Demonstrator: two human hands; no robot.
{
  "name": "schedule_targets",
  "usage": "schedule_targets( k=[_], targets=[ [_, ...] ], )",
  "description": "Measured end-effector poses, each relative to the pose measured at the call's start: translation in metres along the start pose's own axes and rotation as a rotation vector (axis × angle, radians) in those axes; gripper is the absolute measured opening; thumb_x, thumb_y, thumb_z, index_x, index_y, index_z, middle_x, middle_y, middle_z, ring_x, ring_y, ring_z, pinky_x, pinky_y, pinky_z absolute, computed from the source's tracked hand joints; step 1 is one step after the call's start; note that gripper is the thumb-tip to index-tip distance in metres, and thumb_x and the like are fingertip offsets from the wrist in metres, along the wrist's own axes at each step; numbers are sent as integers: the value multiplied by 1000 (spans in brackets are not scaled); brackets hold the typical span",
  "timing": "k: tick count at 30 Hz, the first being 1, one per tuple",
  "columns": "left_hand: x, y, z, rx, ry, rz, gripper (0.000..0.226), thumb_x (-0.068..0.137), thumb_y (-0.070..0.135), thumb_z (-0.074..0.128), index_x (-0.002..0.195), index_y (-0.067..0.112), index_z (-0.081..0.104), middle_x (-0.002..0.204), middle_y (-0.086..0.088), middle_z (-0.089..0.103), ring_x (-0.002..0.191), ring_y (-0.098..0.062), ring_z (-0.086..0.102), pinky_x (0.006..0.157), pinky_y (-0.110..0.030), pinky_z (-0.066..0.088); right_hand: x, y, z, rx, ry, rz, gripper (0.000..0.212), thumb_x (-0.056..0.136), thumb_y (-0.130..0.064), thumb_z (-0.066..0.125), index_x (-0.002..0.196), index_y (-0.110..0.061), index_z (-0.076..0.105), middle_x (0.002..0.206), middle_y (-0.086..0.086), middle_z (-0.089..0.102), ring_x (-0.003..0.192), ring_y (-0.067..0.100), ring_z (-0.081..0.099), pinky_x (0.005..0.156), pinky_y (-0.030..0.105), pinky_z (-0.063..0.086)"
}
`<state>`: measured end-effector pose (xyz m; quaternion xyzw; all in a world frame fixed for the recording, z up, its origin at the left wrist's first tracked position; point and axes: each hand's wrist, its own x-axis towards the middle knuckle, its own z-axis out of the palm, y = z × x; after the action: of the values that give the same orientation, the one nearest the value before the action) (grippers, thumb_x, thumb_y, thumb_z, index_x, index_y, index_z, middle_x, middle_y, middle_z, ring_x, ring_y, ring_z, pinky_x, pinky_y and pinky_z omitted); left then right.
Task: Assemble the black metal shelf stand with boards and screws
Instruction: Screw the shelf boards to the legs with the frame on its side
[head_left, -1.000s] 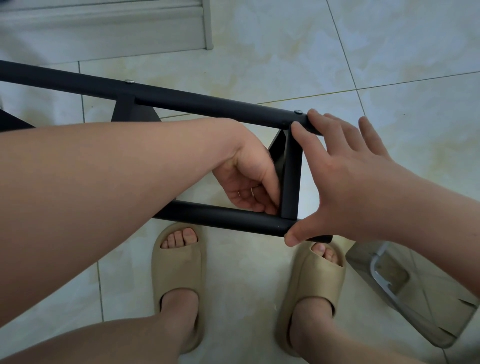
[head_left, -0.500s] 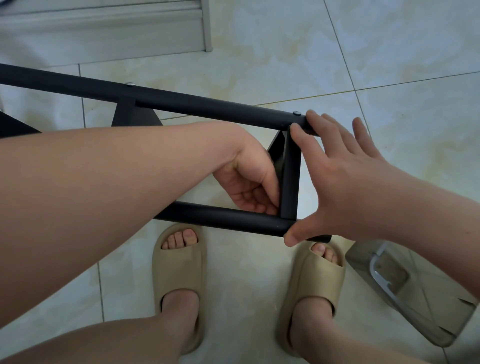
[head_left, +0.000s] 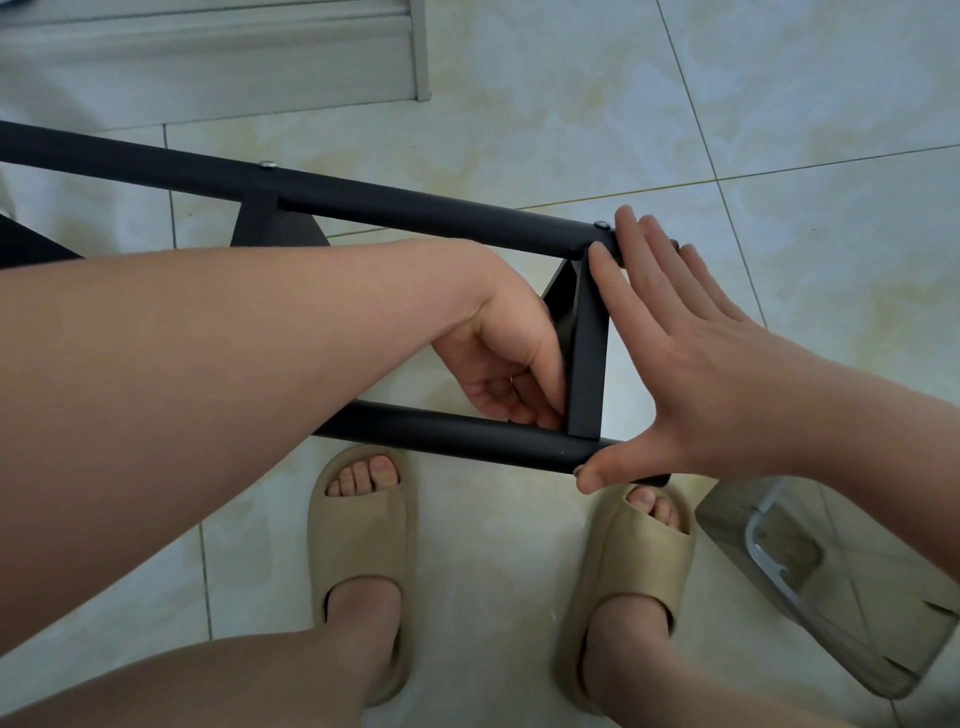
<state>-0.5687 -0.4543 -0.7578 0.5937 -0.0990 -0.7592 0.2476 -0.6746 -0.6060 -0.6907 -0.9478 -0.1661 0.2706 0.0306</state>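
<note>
Black frame (head_left: 415, 208) is held above the floor (head_left: 545, 88), barely shifted in the last second. Its two tubes are still spanned by the right hand (head_left: 691, 374), fingers now straighter. The left hand (head_left: 493, 358) is curled at the lower joint of the crossbar (head_left: 588, 358), its contents hidden, so fastening seems unfinished.
</note>
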Motion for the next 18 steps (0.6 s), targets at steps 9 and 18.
schedule_targets(
  k=[9,18],
  targets=[
    [-2,2,0,-67,-41,20,15,91,0,58,90,9,71,79,-4,71,70,-13,64,74,-24,53,1,2,1,23,5,-9,151,48,-108,25,152,-14,-34,155,8,-46,144,21,-42,120,35,-20],
    [1,1,1,-75,-13,58,19,91,-5,59,85,8,71,78,-5,71,66,-11,66,69,-21,56,1,2,2,33,8,-8,152,46,-108,24,151,-16,-35,155,7,-46,144,21,-41,121,36,-18]
  ],
)
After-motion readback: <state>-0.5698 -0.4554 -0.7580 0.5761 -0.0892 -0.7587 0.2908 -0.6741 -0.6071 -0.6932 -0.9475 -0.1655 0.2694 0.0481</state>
